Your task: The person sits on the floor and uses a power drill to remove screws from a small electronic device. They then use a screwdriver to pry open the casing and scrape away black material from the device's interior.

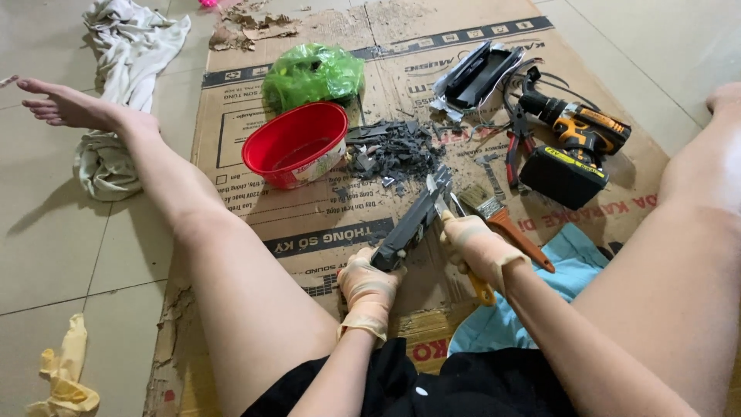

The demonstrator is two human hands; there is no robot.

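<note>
Carefully, I kept my left hand [369,287] clenched round the dark strip's [409,225] near end over the cardboard [309,224], while my right hand [477,245], fisted on a yellow-handled tool [480,287], worked its far end, best pushed away from my fingers.

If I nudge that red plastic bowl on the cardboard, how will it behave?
The red bowl looks like thin plastic and seems nearly empty, so it is probably light and would slide easily on the cardboard. Its wide mouth and low walls suggest it is unlikely to tip. The dark debris pile beside it might scatter.
</note>
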